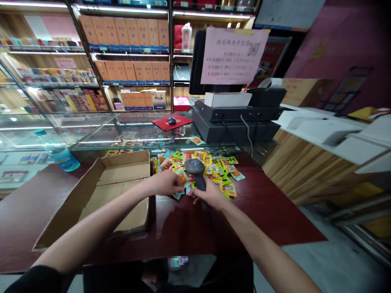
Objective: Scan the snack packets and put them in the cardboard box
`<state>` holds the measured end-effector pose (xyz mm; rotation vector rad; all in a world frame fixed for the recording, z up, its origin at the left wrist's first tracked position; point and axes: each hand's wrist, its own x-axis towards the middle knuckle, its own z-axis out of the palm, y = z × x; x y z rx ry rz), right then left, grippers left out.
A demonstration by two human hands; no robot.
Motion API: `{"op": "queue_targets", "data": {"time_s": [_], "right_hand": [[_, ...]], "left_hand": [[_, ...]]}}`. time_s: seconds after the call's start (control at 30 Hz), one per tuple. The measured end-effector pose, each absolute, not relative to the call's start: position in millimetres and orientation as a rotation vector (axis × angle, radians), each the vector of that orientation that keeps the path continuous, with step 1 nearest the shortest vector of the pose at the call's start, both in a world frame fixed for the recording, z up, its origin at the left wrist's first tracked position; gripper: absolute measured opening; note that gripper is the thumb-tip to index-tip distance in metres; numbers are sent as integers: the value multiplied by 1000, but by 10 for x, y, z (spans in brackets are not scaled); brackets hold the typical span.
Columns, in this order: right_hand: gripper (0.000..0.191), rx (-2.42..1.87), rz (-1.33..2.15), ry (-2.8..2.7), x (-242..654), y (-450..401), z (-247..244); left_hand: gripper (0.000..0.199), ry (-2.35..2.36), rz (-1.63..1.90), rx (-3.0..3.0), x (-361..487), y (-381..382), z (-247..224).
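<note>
The scanner (194, 166) seems light and stiff, best held by its handle (200, 182), where right hand (212, 194) wraps fingers; left hand's (165, 183) fingers I cannot tell.

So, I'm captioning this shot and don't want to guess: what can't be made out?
Head view, hidden: part of the barcode scanner's handle, behind the right hand.
Head view, hidden: whether the left hand grips any snack packets; the hand itself covers its palm.
Head view, too small and blurred: the snack packets' fine print.
Head view, hidden: much of the monitor, behind the pink notice.
</note>
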<state>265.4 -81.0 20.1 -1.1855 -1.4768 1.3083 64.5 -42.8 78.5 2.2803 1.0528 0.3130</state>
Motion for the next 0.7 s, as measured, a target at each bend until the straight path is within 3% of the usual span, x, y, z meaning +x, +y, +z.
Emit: {"op": "queue_targets", "data": {"time_s": [0.07, 0.17, 0.23, 0.43, 0.57, 0.7], "right_hand": [[46, -1115, 1496, -1429, 2848, -682, 284], [40, -1026, 1662, -1433, 3021, -492, 492], [39, -967, 1704, -1460, 3048, -366, 646], [41, -983, 1508, -1604, 2904, -164, 1051], [33, -1047, 1202, -1677, 2828, -202, 1137], [26, -1061, 1138, -1693, 2811, -235, 1062]], "left_hand": [[25, 1289, 205, 2495, 737, -251, 632], [67, 1534, 158, 2668, 888, -182, 387], [80, 1610, 69, 2706, 951, -191, 274], [50, 1612, -44, 2747, 924, -136, 240], [70, 1574, 62, 2859, 996, -134, 232], [70, 1542, 88, 2841, 1082, -140, 194]]}}
